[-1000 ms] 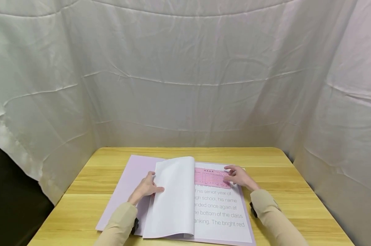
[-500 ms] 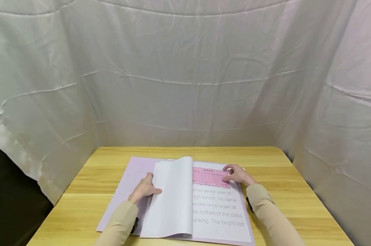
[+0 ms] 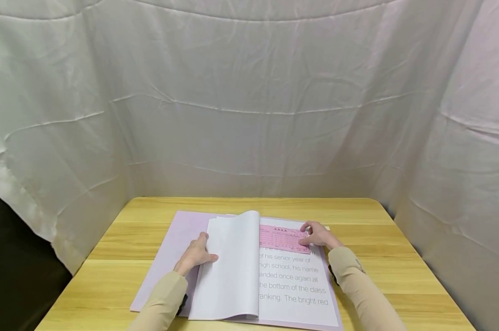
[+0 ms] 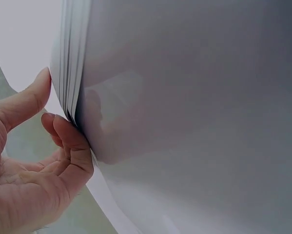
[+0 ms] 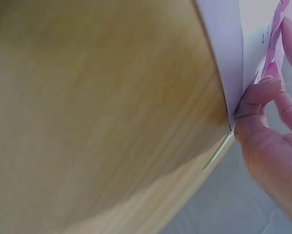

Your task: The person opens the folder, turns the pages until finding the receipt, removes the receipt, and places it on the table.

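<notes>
A large open book with a lavender cover (image 3: 162, 271) lies on the table. My left hand (image 3: 194, 255) pinches the outer edge of a bundle of turned pages (image 3: 232, 271) between thumb and fingers. In the left wrist view the layered page edges (image 4: 70, 63) sit between the thumb and the curled fingers. On the right-hand printed page (image 3: 295, 294) lies a thin pink slip (image 3: 280, 237) printed with a grid, its left end reaching the curled pages. My right hand (image 3: 318, 235) pinches the slip's right end; the right wrist view shows the pink sheet (image 5: 277, 53) at those fingers.
The wooden table (image 3: 398, 276) spreads around the book, with a pale curtain (image 3: 249, 115) rising behind and at both sides. A thin pale strip (image 5: 219, 150) juts out by the book's edge, near the right hand. Something black (image 3: 17, 266) is at the far left.
Over the last second the bundle of pages has shifted slightly left with the left hand. The right forearm has drawn a little inward, while its fingers stay at the pink slip.
</notes>
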`<state>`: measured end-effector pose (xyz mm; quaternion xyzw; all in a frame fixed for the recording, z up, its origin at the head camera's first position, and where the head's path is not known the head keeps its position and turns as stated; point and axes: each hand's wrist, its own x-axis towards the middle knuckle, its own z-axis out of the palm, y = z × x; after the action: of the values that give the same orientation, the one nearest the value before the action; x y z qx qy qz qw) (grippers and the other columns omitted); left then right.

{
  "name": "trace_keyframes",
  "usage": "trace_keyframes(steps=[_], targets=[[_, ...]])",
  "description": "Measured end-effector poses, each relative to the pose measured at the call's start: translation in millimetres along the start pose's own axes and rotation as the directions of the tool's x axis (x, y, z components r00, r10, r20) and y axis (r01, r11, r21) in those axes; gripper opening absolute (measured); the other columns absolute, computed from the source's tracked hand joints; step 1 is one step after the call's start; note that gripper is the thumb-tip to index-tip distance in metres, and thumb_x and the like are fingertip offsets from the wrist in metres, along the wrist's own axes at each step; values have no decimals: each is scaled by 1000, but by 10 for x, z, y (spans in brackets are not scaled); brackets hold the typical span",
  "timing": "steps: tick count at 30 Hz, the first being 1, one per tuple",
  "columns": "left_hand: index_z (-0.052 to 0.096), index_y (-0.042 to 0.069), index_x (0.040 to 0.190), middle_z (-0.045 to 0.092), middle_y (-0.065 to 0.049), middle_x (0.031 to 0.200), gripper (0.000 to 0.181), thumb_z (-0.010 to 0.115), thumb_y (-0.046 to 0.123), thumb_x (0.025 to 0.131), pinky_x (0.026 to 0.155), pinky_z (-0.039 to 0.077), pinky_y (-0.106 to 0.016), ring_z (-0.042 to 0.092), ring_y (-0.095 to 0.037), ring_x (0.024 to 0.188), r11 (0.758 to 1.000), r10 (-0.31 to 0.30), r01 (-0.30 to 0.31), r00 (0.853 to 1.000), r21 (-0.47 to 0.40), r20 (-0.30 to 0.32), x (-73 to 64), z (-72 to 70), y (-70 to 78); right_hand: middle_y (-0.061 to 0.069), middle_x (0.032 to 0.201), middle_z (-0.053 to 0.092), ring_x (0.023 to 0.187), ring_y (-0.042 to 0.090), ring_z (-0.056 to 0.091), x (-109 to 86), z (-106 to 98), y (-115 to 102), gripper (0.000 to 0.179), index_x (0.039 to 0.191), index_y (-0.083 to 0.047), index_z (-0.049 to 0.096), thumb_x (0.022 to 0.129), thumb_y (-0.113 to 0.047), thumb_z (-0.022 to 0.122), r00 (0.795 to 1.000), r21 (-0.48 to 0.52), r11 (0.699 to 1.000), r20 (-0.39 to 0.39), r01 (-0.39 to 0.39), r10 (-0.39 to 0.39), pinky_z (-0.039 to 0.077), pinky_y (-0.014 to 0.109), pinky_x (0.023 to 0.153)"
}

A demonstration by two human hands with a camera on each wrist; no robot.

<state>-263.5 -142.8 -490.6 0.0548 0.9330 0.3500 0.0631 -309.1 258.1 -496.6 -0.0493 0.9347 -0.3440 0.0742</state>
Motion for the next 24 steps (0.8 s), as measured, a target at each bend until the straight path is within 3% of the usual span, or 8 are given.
trace_keyframes(steps=[5,13,24], targets=[[38,-15,141,59,-13,85,78,82,8,81,88,56,-51,59,-25,81,1000,-10,10,1000,-9,15,-4,-3,6,13,94,54,85,23,49,8,-4,-20,38,108,4,63,80,-13,83,999,-46,998,8,-31,32,37,26,68],[39,-16,141,59,-13,86,77,82,8,81,87,56,-51,59,-24,81,1000,-7,7,1000,-3,9,9,2,-1,6,88,53,84,20,49,34,8,-21,35,103,4,64,81,-16,83,995,-37,995,21,-95,95,36,25,68],[38,-15,141,59,-13,85,78,82,8,81,83,56,-48,58,-23,78,1000,-4,4,1000,-13,8,5,-3,-8,6,86,50,82,20,47,11,8,-4,32,96,0,58,80,-14,82,996,36,995,18,-90,90,36,26,68]])
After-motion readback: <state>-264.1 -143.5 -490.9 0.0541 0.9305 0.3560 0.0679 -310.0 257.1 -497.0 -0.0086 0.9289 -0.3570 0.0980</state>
